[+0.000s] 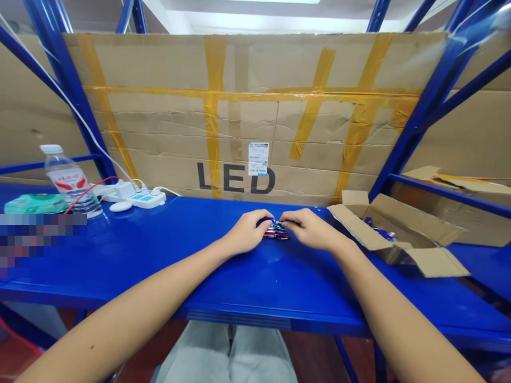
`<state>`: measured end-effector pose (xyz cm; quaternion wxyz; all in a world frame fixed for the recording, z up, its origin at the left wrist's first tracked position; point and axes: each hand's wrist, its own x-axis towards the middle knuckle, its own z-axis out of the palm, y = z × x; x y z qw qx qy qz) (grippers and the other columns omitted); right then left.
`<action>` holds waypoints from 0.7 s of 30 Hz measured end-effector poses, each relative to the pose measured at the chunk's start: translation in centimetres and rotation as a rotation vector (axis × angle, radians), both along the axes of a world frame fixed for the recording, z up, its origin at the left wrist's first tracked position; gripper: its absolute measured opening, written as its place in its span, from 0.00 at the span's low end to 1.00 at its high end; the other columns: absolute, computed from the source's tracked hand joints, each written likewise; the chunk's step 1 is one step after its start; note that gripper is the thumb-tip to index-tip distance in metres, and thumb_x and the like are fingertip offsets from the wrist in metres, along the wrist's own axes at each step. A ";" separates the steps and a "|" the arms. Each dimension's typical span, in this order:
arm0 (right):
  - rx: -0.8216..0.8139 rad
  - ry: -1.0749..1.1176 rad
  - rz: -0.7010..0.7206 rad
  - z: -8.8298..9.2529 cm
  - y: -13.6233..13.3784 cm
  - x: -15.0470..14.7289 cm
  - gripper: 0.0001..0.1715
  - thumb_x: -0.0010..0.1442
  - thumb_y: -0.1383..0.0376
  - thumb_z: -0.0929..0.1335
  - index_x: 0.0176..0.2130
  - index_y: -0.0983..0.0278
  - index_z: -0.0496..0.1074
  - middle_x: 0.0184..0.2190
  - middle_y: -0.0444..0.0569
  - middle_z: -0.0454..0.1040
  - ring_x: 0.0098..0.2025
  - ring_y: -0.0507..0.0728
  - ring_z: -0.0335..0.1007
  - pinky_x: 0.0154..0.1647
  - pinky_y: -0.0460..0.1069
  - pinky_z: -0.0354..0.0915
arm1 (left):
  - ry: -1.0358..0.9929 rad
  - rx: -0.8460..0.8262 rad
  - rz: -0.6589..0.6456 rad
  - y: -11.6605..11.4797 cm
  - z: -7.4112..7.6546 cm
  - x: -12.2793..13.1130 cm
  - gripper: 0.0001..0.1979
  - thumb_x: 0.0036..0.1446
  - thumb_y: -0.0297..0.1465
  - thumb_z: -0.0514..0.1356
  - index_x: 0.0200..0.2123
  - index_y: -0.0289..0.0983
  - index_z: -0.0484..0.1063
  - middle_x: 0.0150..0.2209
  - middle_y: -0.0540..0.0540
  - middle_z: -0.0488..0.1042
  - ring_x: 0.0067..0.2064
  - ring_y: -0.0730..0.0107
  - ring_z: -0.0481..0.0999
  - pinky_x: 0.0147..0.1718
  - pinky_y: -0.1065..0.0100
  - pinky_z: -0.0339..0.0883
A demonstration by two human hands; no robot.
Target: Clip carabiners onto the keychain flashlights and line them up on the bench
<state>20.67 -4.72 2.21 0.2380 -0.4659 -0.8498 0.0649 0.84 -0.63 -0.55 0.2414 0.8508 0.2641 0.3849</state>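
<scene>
Both my hands rest on the blue shelf board (167, 266), knuckles up, meeting around a small cluster of shiny coloured metal pieces (275, 232) in red, green and blue. My left hand (248, 232) curls its fingers onto the left side of the cluster. My right hand (305, 227) pinches the right side with thumb and fingertips. The fingers hide most of the pieces, so their exact shape is unclear.
An open cardboard box (393, 234) with more small purple pieces lies to the right. At the left stand a water bottle (69, 181), a white power strip (139, 198) with cables and a green round pack (35, 204). A taped cardboard sheet marked LED (239, 117) backs the shelf.
</scene>
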 end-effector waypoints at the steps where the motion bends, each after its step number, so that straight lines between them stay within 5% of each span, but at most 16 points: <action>1: -0.016 0.009 0.002 0.0 0.0 0.0 0.15 0.62 0.65 0.60 0.30 0.64 0.72 0.25 0.45 0.72 0.28 0.52 0.60 0.32 0.47 0.55 | 0.011 0.011 -0.006 0.0 0.0 0.0 0.10 0.60 0.30 0.53 0.39 0.38 0.74 0.41 0.45 0.78 0.44 0.61 0.74 0.48 0.62 0.65; 21: -0.094 0.185 -0.024 -0.7 0.4 -0.9 0.15 0.62 0.62 0.59 0.25 0.63 0.64 0.20 0.42 0.66 0.25 0.51 0.60 0.30 0.47 0.56 | 0.107 0.154 0.008 -0.3 -0.2 -0.3 0.09 0.61 0.28 0.53 0.40 0.37 0.72 0.41 0.43 0.77 0.44 0.60 0.75 0.45 0.63 0.65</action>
